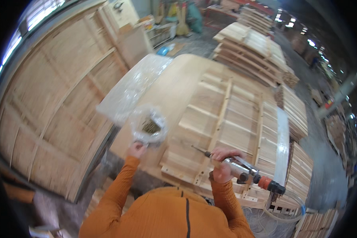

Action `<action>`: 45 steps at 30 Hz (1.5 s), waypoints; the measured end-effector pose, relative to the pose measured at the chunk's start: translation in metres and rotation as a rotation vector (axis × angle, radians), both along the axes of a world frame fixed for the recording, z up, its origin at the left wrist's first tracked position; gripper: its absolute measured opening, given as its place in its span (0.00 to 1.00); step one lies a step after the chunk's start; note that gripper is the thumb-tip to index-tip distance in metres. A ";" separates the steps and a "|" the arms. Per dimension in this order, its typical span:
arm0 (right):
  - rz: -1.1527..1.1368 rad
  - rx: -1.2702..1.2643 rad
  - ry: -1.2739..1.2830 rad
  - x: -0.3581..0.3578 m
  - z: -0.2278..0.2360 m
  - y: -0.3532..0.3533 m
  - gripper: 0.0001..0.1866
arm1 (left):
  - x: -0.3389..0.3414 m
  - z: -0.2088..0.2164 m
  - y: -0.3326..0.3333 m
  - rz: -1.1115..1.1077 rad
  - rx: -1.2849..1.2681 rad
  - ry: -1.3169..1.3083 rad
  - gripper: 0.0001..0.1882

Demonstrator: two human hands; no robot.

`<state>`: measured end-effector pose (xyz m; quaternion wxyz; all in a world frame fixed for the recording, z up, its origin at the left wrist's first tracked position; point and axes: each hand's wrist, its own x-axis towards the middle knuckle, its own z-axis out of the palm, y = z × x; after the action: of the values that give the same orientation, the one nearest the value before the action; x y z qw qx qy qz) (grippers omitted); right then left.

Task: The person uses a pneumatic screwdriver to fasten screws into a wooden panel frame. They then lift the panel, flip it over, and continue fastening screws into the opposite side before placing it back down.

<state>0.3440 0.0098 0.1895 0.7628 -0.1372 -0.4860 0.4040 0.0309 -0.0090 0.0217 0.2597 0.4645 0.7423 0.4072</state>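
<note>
The person in the orange top leans over a slatted wooden panel (230, 119) that lies flat on the bench (174, 79), cross battens facing up so they can be reached from above. The right hand (222, 162) is closed around a pneumatic screwdriver (242, 168) with a metal body, held low and nearly level, its thin bit pointing toward the near end of a batten; an orange fitting and clear air hose (289, 202) trail off behind it, away from the panel. The left hand (137, 150) rests at the near edge of a clear plastic bag of screws (148, 126), fingers pinched at the film, though I cannot tell whether it holds a screw. The bag sits open just left of the panel, within easy reach. Beyond the bag lies a sheet of crumpled plastic wrap (133, 89). More panels are stacked (250, 51) past the far end.
</note>
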 end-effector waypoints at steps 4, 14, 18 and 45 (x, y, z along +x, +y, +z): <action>0.011 0.016 -0.033 0.017 0.010 0.005 0.20 | -0.043 -0.021 0.005 -0.067 -0.195 0.194 0.20; -0.090 -0.002 -0.057 0.085 0.018 0.000 0.20 | -0.023 -0.016 0.015 0.178 -0.162 0.174 0.11; -0.146 -0.039 -0.041 0.118 0.023 -0.003 0.19 | -0.013 -0.014 0.022 0.303 0.079 -0.290 0.08; -0.239 0.007 -0.085 0.323 -0.014 0.053 0.18 | 0.477 0.064 0.129 -0.459 -0.217 -0.765 0.10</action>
<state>0.6671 0.0627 0.1751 0.7846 -0.2084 -0.4996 0.3025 0.5075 0.1200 0.0855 0.6457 0.4035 0.5093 0.4011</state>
